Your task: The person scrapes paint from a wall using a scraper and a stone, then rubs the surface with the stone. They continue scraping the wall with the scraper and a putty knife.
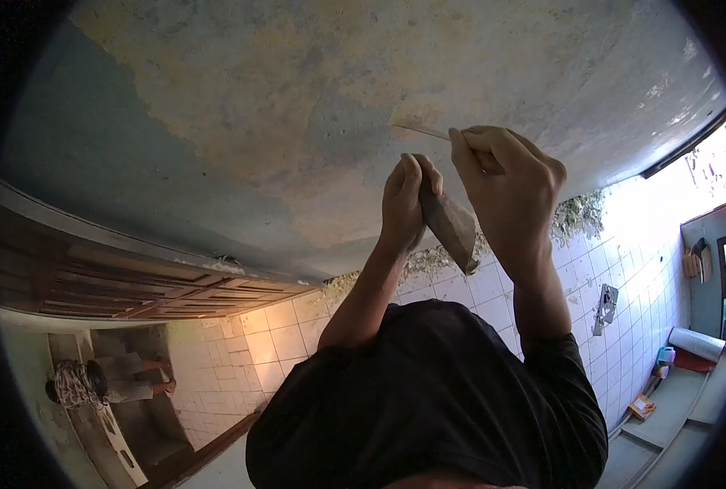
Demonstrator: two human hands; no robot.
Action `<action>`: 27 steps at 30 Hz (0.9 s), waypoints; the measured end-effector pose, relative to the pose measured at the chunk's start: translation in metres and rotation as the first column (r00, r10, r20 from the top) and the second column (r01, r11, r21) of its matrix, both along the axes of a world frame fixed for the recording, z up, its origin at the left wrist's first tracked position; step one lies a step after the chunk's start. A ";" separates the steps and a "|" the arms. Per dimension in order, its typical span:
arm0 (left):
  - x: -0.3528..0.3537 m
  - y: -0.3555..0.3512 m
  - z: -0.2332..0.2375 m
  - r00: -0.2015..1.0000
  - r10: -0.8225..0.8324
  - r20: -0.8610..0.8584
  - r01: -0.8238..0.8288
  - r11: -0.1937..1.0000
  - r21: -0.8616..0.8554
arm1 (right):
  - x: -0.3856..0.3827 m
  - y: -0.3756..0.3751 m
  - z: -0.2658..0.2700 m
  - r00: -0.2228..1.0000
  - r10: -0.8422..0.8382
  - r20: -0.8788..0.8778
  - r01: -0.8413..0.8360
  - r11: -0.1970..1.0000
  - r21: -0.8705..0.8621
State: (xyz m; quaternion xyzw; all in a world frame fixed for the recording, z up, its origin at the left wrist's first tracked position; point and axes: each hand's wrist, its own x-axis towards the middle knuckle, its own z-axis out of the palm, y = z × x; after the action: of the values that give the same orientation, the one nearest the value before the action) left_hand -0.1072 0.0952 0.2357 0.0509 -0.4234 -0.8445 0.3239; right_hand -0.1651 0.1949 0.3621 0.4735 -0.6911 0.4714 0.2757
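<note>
Right hand (506,175): fingers pinch thin strip (422,129), leaving tip free wallward beyond them; left hand (404,200): fingers closed round grey piece (453,224).

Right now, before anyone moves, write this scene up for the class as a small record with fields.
Left hand: holding a dark, flat piece
Right hand: raised, pinching a thin strip
Strip contact: tip overlaps the wall in view; touching or not, cannot tell
Wall: patchy, blue-grey and yellowish
Floor: pale square tiles
Wall's foot: loose debris
Left side: brown panelled woodwork; another person beyond
</note>
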 end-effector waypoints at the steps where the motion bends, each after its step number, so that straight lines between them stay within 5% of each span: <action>1: 0.002 0.002 -0.003 1.000 -0.002 0.014 0.002 1.000 0.008 | 0.001 0.000 -0.004 1.000 -0.002 0.014 0.002 1.000 0.008; 16: -0.020 0.000 0.018 0.998 0.057 0.016 -0.058 0.995 0.081 | -0.007 -0.006 -0.007 0.997 0.048 -0.067 -0.037 0.988 0.149; 20: -0.021 -0.006 0.003 0.999 -0.014 -0.031 0.016 0.999 0.051 | -0.009 -0.001 -0.003 0.999 0.013 -0.030 -0.012 0.998 0.054; 22: -0.012 -0.001 -0.005 0.999 -0.047 -0.004 0.047 0.999 0.022 | -0.011 -0.007 -0.014 0.998 0.063 -0.014 -0.060 0.980 0.190; 27: -0.013 0.010 -0.005 1.000 -0.019 0.023 0.017 0.996 0.085 | -0.014 -0.010 -0.018 0.997 0.071 -0.023 -0.065 0.977 0.205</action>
State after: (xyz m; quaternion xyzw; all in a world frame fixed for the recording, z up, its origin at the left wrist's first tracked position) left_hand -0.1205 0.1054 0.2302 0.0706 -0.3916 -0.8640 0.3085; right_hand -0.1794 0.1854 0.3439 0.5296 -0.7149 0.4002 0.2197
